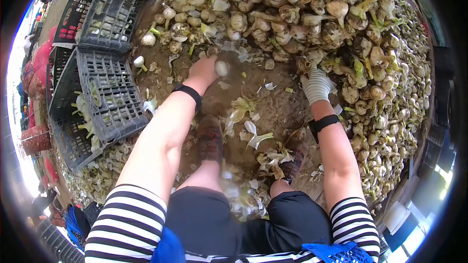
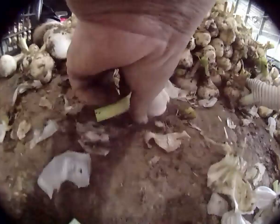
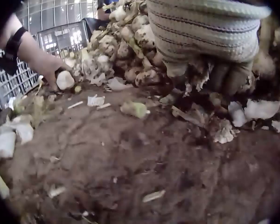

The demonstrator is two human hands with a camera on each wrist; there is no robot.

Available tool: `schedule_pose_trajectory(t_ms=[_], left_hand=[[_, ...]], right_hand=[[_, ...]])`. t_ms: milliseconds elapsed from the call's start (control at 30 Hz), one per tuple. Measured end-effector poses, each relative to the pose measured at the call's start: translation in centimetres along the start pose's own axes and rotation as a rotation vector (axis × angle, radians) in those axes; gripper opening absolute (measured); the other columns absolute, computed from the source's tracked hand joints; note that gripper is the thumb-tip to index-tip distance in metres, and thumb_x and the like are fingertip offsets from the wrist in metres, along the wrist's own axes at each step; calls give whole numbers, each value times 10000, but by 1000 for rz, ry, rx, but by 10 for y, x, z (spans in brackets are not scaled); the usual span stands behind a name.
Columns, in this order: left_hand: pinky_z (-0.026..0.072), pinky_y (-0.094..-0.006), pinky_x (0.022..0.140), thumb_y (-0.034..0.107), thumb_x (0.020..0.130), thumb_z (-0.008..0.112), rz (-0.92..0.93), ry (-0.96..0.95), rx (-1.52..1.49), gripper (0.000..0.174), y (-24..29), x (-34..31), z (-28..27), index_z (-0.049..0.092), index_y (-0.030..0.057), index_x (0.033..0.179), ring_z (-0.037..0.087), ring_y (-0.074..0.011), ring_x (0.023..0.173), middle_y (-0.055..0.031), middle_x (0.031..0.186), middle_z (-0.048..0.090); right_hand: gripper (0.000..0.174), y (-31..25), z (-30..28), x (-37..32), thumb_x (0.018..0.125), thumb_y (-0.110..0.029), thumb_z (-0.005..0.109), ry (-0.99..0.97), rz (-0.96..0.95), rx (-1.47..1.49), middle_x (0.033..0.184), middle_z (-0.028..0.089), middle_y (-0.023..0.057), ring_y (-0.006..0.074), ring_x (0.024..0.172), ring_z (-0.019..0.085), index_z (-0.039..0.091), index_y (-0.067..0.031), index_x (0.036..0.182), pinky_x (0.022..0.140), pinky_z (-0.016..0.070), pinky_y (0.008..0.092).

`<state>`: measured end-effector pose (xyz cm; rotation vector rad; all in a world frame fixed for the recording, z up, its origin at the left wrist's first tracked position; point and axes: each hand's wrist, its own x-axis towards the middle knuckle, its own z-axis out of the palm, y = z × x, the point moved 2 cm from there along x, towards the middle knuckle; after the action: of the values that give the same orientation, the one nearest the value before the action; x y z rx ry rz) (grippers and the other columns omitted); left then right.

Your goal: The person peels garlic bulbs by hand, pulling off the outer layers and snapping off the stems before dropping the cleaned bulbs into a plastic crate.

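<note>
My bare left hand [image 1: 202, 72] grips a peeled white garlic bulb [image 1: 222, 68] low over the dirt floor. Its cut green stem [image 2: 113, 109] pokes out between the curled fingers in the left wrist view, while the bulb is partly hidden behind them. On the other side, my right hand [image 1: 317, 86] wears a striped knitted glove and reaches into the foot of the big garlic pile [image 1: 297, 19]. Its fingers curl around a dirt-covered garlic bulb [image 2: 235, 89] with ragged skins; the glove covers much of it in the right wrist view.
Black plastic crates [image 1: 109, 95] stand tilted at the left, with garlic behind their slats. A clean white bulb [image 1: 139, 62] lies beside them. Loose skins [image 1: 253, 136] and stem bits litter the floor around the shoes [image 1: 209, 139]. Red net sacks [image 1: 36, 83] stand beyond the crates.
</note>
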<state>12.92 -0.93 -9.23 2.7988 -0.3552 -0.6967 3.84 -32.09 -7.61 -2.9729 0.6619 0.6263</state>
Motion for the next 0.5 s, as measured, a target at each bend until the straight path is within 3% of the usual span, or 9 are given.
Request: schedule_pose_trajectory(t_ms=[100, 167, 233, 267, 333, 367, 433, 467, 500], left_hand=[[461, -406, 818, 214, 727, 702, -39, 15, 9, 517, -1, -13, 3, 522, 110, 1200, 527, -368, 1041, -196, 1090, 567], [460, -362, 794, 244, 795, 646, -148, -123, -326, 414, 0, -20, 6, 555, 57, 1154, 570, -297, 989, -161, 1075, 596], [453, -334, 786, 242, 823, 615, -124, -177, -667, 402, 18, -46, 8, 543, 31, 1158, 567, -239, 950, -124, 1055, 605], [446, -306, 779, 240, 851, 585, -101, -230, -1005, 393, 31, -62, 6, 532, 5, 1162, 565, -182, 912, -87, 1036, 614], [420, -258, 804, 192, 871, 551, -93, -537, -1072, 332, 55, -92, -12, 536, 15, 1152, 527, -109, 884, -30, 992, 605], [434, -244, 763, 192, 874, 548, 153, -523, -1136, 308, 65, -105, -16, 547, 28, 1134, 526, -99, 859, -16, 966, 603], [446, -248, 743, 174, 865, 560, 218, -599, -1194, 296, 74, -126, -19, 551, 32, 1125, 533, -103, 850, -18, 939, 603], [446, -248, 743, 174, 865, 560, 221, -597, -1197, 296, 75, -133, -24, 551, 32, 1125, 533, -103, 850, -18, 939, 603], [429, -226, 679, 164, 872, 559, 152, -665, -1240, 289, 73, -140, -29, 550, 62, 1142, 523, -79, 808, -3, 938, 595]], right_hand=[[638, 3, 6, -3, 789, -377, 605, 26, 17, 112, 969, 626, 164, 297, 936, 601, 380, -104, 1320, 789, 489, 394], [623, 0, 0, -15, 773, -401, 611, 81, 26, 173, 1014, 612, 166, 308, 931, 598, 412, -110, 1286, 796, 489, 395], [633, -25, -26, -54, 661, -360, 726, 345, -34, 250, 1031, 573, 135, 273, 840, 592, 467, -122, 1187, 688, 514, 394], [706, -28, -16, -62, 623, -312, 758, 619, -307, 482, 995, 565, 129, 240, 777, 571, 435, -123, 1222, 642, 515, 382], [718, -63, -60, -100, 671, -160, 744, 563, -760, 956, 1014, 573, 120, 225, 797, 557, 391, -130, 1296, 716, 486, 317], [544, -80, -60, -122, 717, -61, 710, 110, -651, 1609, 967, 597, 89, 187, 858, 560, 504, -115, 1218, 749, 469, 302], [373, -84, -55, -131, 782, -71, 687, 170, -763, 1230, 1026, 595, 45, 117, 837, 564, 572, -41, 1136, 746, 470, 261], [211, -81, -53, -133, 829, -126, 657, -200, -461, 1693, 915, 623, 15, 88, 756, 576, 641, -35, 1019, 698, 474, 221], [189, -80, -53, -128, 868, -194, 616, -217, -274, 1894, 789, 605, -9, 85, 674, 565, 637, -39, 975, 624, 467, 206]])
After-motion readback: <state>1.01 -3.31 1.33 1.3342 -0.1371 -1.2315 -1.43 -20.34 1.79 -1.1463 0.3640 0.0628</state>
